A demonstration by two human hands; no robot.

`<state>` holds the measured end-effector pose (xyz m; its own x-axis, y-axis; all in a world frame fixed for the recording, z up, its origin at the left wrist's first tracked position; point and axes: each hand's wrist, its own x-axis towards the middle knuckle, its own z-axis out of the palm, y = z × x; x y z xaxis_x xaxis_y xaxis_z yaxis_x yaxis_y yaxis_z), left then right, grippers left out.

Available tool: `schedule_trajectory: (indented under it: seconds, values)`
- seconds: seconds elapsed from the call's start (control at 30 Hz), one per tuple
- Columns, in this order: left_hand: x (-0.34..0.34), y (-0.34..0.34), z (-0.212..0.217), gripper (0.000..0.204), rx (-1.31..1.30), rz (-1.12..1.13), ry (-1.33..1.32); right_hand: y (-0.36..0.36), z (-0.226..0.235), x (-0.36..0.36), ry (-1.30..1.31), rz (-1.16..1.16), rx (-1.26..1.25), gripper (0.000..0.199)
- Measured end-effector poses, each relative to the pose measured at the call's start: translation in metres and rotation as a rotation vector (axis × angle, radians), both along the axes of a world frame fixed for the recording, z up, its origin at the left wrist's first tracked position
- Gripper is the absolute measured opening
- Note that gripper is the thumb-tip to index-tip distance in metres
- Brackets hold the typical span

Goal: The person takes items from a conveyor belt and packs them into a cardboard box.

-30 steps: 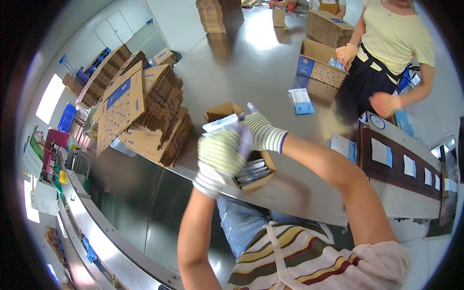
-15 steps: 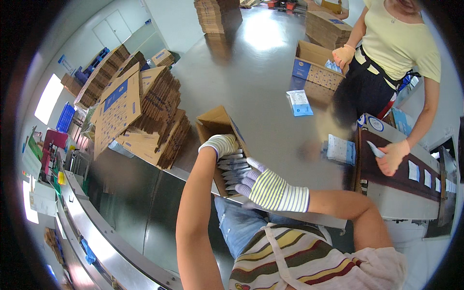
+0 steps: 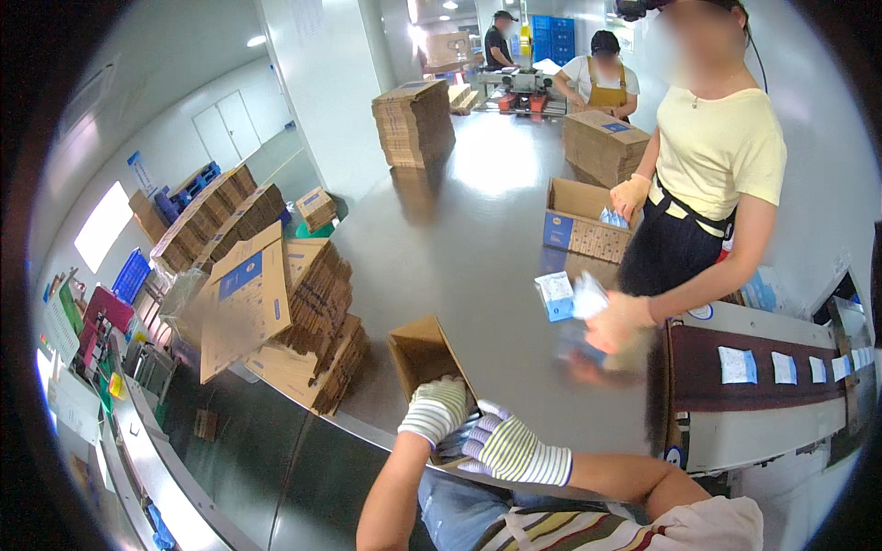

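Observation:
An open cardboard box (image 3: pixel 424 354) stands tilted at the table's near edge, in front of me. Flat packets (image 3: pixel 457 439) stand in a row in its near part, mostly covered by my hands. My left hand (image 3: pixel 436 410), in a striped glove, reaches inside against the packets; its fingertips are hidden, so their grip does not show. My right hand (image 3: pixel 519 447), gloved alike, curls its fingers over the box's right wall beside the packets.
Flattened cartons (image 3: pixel 308 303) are stacked to the left. Across the metal table (image 3: pixel 487 266), a co-worker's gloved hand (image 3: pixel 620 321) holds blurred packets near a blue-white packet (image 3: pixel 554 296) and another open carton (image 3: pixel 588 230). A conveyor (image 3: pixel 698 367) carries packets at right.
My view has tilted up, so the table sits lower in the picture. Both my hands stay at the box. The co-worker's hand has gone from the conveyor to the table, carrying packets.

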<state>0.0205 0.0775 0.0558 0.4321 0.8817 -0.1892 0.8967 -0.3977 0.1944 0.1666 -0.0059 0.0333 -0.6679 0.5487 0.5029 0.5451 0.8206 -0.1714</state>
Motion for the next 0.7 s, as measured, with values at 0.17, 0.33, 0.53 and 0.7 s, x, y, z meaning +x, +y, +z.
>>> schedule_trajectory:
  seconds: [0.17, 0.33, 0.53, 0.7]
  values:
    - [0.001, 0.0, -0.008, 0.035, 0.063, -0.043, 0.028, -0.007, 0.009, 0.001, -0.003, -0.053, -0.058, 0.032]
    - [0.01, 0.0, 0.001, 0.031, -0.009, -0.005, 0.091, -0.004, 0.004, 0.001, -0.008, -0.054, -0.066, 0.033]
    - [0.002, -0.001, 0.001, 0.034, 0.006, -0.019, 0.081, -0.007, 0.01, -0.003, 0.035, -0.043, -0.026, 0.032]
    - [0.006, 0.0, -0.004, 0.034, 0.027, -0.012, 0.095, -0.006, 0.001, -0.002, 0.079, -0.052, -0.033, 0.03]
